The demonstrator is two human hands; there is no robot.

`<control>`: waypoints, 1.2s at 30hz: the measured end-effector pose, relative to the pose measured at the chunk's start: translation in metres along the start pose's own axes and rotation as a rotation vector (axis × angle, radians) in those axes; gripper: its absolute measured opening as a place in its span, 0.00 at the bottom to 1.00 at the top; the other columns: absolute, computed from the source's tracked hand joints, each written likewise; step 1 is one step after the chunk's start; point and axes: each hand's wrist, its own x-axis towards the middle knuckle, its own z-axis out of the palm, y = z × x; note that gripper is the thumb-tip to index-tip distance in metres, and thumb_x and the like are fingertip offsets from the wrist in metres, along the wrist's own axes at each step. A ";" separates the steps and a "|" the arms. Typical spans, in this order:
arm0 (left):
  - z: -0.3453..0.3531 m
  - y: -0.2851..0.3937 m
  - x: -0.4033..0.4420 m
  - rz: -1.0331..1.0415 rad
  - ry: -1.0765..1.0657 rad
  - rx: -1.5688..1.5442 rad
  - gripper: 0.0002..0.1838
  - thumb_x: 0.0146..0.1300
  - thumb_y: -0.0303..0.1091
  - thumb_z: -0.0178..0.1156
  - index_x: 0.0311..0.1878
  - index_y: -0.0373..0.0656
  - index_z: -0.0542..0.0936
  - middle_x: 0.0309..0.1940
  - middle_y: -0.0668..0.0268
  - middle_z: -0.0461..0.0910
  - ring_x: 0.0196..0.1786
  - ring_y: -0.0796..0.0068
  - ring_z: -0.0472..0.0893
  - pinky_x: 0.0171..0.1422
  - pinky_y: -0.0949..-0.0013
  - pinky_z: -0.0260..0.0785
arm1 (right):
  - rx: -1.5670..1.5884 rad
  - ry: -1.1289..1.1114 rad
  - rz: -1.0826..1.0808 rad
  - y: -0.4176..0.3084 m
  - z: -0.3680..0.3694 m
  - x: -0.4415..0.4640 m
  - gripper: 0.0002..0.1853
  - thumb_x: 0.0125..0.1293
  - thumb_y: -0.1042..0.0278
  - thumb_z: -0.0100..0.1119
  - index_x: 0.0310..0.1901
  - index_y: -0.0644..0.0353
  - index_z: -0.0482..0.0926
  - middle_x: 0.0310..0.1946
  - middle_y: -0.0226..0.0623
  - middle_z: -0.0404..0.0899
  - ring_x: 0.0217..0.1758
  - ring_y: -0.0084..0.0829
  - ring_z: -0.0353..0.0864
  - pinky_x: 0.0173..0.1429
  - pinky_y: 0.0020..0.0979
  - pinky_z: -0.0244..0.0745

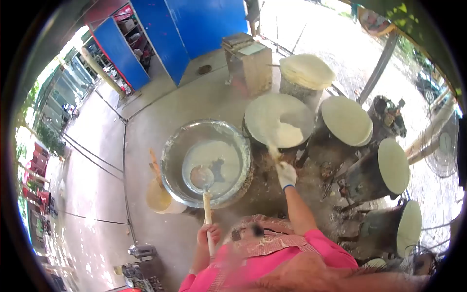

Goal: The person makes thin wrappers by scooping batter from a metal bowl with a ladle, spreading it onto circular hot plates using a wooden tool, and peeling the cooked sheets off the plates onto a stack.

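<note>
My left hand [209, 234] is closed round the long wooden handle of a ladle [207, 209]. The ladle's round bowl rests in pale, creamy batter [221, 155] inside a big metal basin [170, 168]. My right hand [286, 175], in a white glove, is closed on a blurred pale tool [274, 152] that reaches over the near edge of a round griddle [258, 119]. A whitish layer covers much of that griddle, with a greyer patch at its right. Steam or blur hides the tool's far end, so its kind is unclear.
More round pale-topped drums [346, 120] curve along the right side, with sooty bases. A stack of thin pale sheets [307, 70] lies on a drum behind the griddle. A yellowish bucket [163, 197] stands left of the basin. A wooden cabinet [250, 68] stands at the back.
</note>
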 end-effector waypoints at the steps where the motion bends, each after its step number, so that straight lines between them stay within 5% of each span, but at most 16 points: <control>1: -0.013 0.001 0.003 0.030 0.004 0.016 0.04 0.63 0.30 0.50 0.38 0.41 0.68 0.25 0.69 0.62 0.27 0.77 0.64 0.25 0.74 0.62 | -0.117 -0.149 -0.004 0.003 -0.005 0.003 0.16 0.62 0.50 0.55 0.42 0.51 0.83 0.37 0.46 0.81 0.42 0.47 0.81 0.47 0.43 0.73; 5: 0.001 -0.010 -0.004 0.208 0.141 0.283 0.30 0.63 0.28 0.51 0.69 0.57 0.59 0.25 0.70 0.61 0.27 0.77 0.64 0.25 0.75 0.63 | -0.325 -0.148 0.074 0.066 -0.069 0.024 0.17 0.66 0.49 0.49 0.41 0.49 0.83 0.35 0.44 0.82 0.40 0.48 0.81 0.44 0.46 0.74; 6: 0.010 -0.016 -0.002 0.260 0.160 0.398 0.28 0.64 0.28 0.51 0.68 0.55 0.61 0.25 0.70 0.61 0.25 0.78 0.64 0.24 0.76 0.63 | -0.249 -0.064 0.037 0.089 -0.072 0.037 0.18 0.66 0.51 0.49 0.40 0.54 0.83 0.33 0.46 0.81 0.39 0.49 0.81 0.43 0.46 0.73; 8: 0.004 -0.012 0.006 0.192 0.173 0.251 0.08 0.64 0.29 0.50 0.44 0.45 0.64 0.23 0.69 0.62 0.24 0.79 0.64 0.24 0.77 0.63 | -0.008 0.121 0.095 0.041 -0.079 0.046 0.17 0.65 0.52 0.52 0.39 0.56 0.82 0.31 0.48 0.80 0.38 0.49 0.80 0.42 0.45 0.73; 9: -0.004 -0.013 0.013 0.161 0.179 0.169 0.06 0.65 0.29 0.49 0.32 0.40 0.66 0.22 0.69 0.63 0.23 0.79 0.64 0.25 0.77 0.63 | -0.001 0.132 0.024 0.039 -0.055 0.051 0.16 0.63 0.52 0.53 0.39 0.55 0.82 0.32 0.48 0.80 0.39 0.49 0.80 0.43 0.44 0.73; 12: -0.014 -0.008 0.036 0.052 0.074 0.056 0.08 0.66 0.30 0.48 0.31 0.41 0.65 0.21 0.69 0.63 0.21 0.80 0.65 0.23 0.78 0.63 | -0.198 -0.161 -0.115 0.029 -0.033 0.041 0.15 0.61 0.50 0.56 0.40 0.50 0.83 0.33 0.45 0.81 0.40 0.48 0.80 0.44 0.44 0.73; 16: 0.044 -0.046 0.047 0.028 0.133 0.013 0.11 0.69 0.32 0.46 0.28 0.42 0.64 0.17 0.71 0.61 0.15 0.83 0.61 0.18 0.80 0.58 | -0.243 -0.053 0.033 0.105 -0.072 0.060 0.16 0.63 0.50 0.55 0.39 0.51 0.83 0.32 0.44 0.82 0.38 0.45 0.81 0.41 0.45 0.74; 20: 0.060 -0.059 0.068 0.055 0.266 -0.158 0.12 0.71 0.33 0.45 0.28 0.43 0.64 0.16 0.72 0.60 0.14 0.85 0.59 0.16 0.81 0.56 | -0.054 0.170 -0.018 0.059 -0.073 0.100 0.12 0.62 0.55 0.56 0.38 0.53 0.82 0.33 0.47 0.81 0.39 0.47 0.80 0.42 0.45 0.74; 23: 0.025 -0.034 0.083 -0.063 0.246 -0.089 0.12 0.71 0.32 0.45 0.28 0.43 0.65 0.15 0.73 0.59 0.14 0.86 0.59 0.15 0.82 0.55 | -0.235 -0.148 -0.241 0.063 -0.063 0.056 0.10 0.61 0.54 0.57 0.33 0.50 0.82 0.29 0.43 0.81 0.35 0.47 0.80 0.41 0.44 0.74; 24: 0.038 -0.038 0.088 -0.047 0.290 -0.015 0.11 0.71 0.32 0.45 0.30 0.42 0.66 0.16 0.73 0.59 0.14 0.86 0.59 0.15 0.81 0.55 | -0.196 -0.207 -0.158 0.087 -0.058 0.043 0.14 0.58 0.50 0.61 0.39 0.50 0.83 0.29 0.44 0.81 0.34 0.47 0.81 0.40 0.45 0.74; 26: 0.066 -0.045 0.100 -0.025 0.383 0.134 0.08 0.71 0.32 0.46 0.35 0.40 0.68 0.17 0.72 0.60 0.14 0.86 0.60 0.15 0.81 0.55 | -0.144 -0.085 -0.053 0.136 -0.068 0.057 0.15 0.61 0.50 0.58 0.38 0.53 0.82 0.29 0.45 0.81 0.35 0.47 0.81 0.41 0.45 0.74; 28: -0.013 -0.013 0.092 -0.183 0.155 -0.012 0.08 0.71 0.32 0.47 0.37 0.39 0.69 0.19 0.72 0.61 0.15 0.86 0.60 0.16 0.81 0.56 | -0.023 -0.034 0.162 0.125 -0.100 0.110 0.16 0.62 0.51 0.54 0.33 0.54 0.82 0.30 0.46 0.81 0.36 0.50 0.80 0.40 0.46 0.74; 30: 0.091 -0.067 0.122 -0.019 0.426 0.024 0.10 0.70 0.33 0.48 0.32 0.41 0.67 0.18 0.73 0.60 0.15 0.86 0.58 0.16 0.81 0.54 | -0.007 0.088 0.056 0.089 -0.102 0.143 0.16 0.64 0.52 0.52 0.35 0.57 0.79 0.33 0.49 0.80 0.40 0.53 0.78 0.44 0.47 0.72; 32: 0.120 -0.088 0.145 0.108 0.582 -0.090 0.14 0.70 0.33 0.49 0.26 0.44 0.64 0.17 0.75 0.59 0.14 0.86 0.57 0.17 0.81 0.53 | -0.112 -0.003 -0.105 0.090 -0.088 0.130 0.15 0.63 0.51 0.52 0.36 0.55 0.79 0.29 0.47 0.79 0.37 0.51 0.78 0.42 0.47 0.73; 34: 0.096 -0.082 0.132 0.067 0.508 -0.085 0.14 0.70 0.33 0.49 0.26 0.44 0.64 0.17 0.75 0.59 0.14 0.86 0.57 0.17 0.81 0.53 | -0.258 -0.088 -0.290 0.131 -0.083 0.082 0.12 0.62 0.52 0.56 0.34 0.50 0.80 0.27 0.45 0.79 0.30 0.45 0.80 0.35 0.45 0.74; 36: 0.078 -0.072 0.122 0.020 0.443 -0.073 0.14 0.70 0.33 0.49 0.26 0.44 0.63 0.17 0.75 0.59 0.14 0.86 0.57 0.17 0.81 0.53 | -0.141 -0.099 -0.051 0.142 -0.099 0.101 0.12 0.62 0.53 0.57 0.36 0.52 0.81 0.30 0.46 0.80 0.33 0.48 0.80 0.37 0.45 0.73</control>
